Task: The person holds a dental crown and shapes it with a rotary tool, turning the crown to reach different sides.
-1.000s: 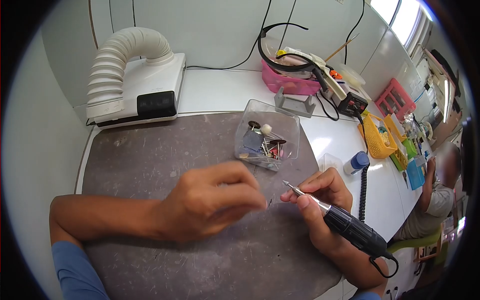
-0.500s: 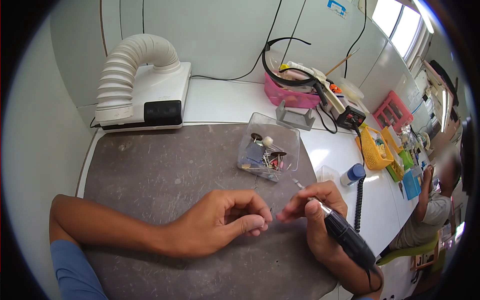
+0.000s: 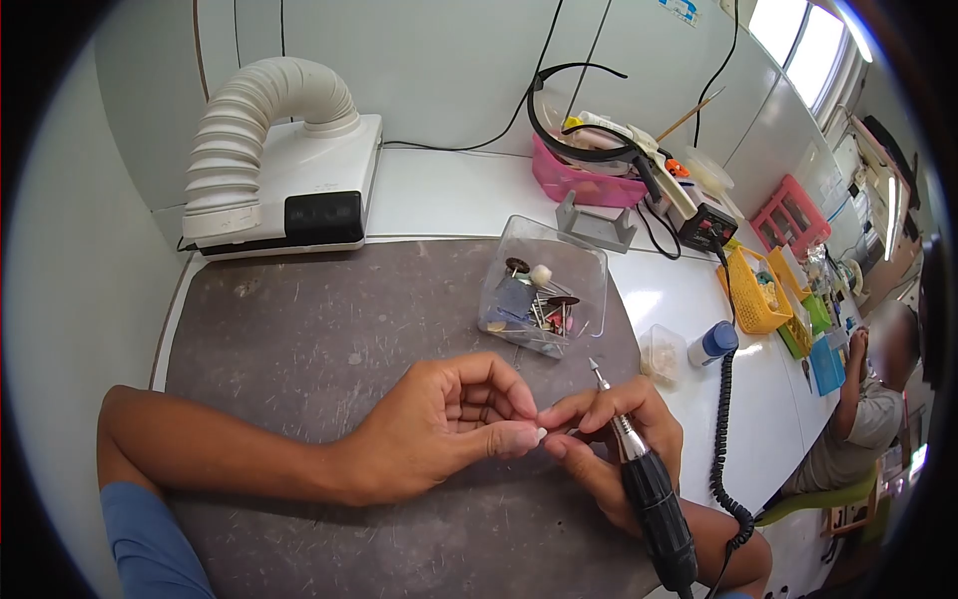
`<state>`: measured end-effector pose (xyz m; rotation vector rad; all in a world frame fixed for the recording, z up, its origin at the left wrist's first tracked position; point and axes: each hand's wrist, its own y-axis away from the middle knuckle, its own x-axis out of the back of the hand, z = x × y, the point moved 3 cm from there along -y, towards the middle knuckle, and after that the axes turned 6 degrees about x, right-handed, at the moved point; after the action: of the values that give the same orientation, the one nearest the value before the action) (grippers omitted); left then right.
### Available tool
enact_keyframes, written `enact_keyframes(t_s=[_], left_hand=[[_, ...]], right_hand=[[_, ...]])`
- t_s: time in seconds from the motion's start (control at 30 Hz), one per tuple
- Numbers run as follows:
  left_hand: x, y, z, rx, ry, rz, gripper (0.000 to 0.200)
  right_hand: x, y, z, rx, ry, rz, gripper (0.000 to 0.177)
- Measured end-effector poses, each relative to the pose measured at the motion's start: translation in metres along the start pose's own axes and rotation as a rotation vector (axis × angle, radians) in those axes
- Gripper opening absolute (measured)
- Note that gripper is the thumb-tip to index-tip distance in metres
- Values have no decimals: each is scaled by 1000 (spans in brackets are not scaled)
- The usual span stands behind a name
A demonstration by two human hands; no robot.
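Note:
My left hand point(image 3: 444, 431) comes in over the dark mat, thumb and fingertips pinched on a small white tooth-like piece point(image 3: 541, 433). My right hand point(image 3: 639, 424) holds a black and silver rotary handpiece point(image 3: 651, 489), its body slanting down across the palm. A pale pointed bit point(image 3: 596, 367) sticks out of the handpiece's tip, pointing up and away from the white piece. The right thumb and forefinger meet the left fingertips at the piece. Most of the piece is hidden by the fingers. Beyond the hands stands a clear plastic box point(image 3: 593, 280) of assorted rotary bits point(image 3: 544, 304).
A white extraction unit with a ribbed hose point(image 3: 222, 165) stands at back left. A small clear container point(image 3: 661, 356), a blue-capped bottle point(image 3: 715, 343) and the coiled cord point(image 3: 720, 439) are to the right. A pink basket point(image 3: 589, 186) sits behind. Another person point(image 3: 848, 429) sits far right.
My right fingers have come in to meet the left fingertips, and the white piece now shows between them. The handpiece has turned more upright.

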<state>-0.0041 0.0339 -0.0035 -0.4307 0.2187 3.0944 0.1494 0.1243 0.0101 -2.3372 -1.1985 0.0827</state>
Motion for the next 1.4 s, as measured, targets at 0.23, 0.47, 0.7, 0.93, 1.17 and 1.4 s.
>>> enact_keyframes(t_s=[0.23, 0.47, 0.7, 0.93, 1.17, 1.4], left_hand=[[0, 0, 1, 17, 4, -10, 20], [7, 12, 7, -2, -122, -4, 18], [-13, 16, 4, -397, -145, 228, 32], [-1, 15, 8, -164, -222, 27, 11], [-7, 12, 11, -263, -301, 33, 13], [-7, 9, 6, -150, -135, 30, 12]], right_hand=[[-1, 2, 0, 74, 53, -24, 28], [0, 2, -2, 82, 42, 15, 29], [0, 3, -4, -72, -130, 77, 29], [-1, 3, -3, -311, -364, 81, 27], [-5, 7, 1, -415, -540, 9, 23], [-8, 8, -4, -414, -561, 50, 21]])
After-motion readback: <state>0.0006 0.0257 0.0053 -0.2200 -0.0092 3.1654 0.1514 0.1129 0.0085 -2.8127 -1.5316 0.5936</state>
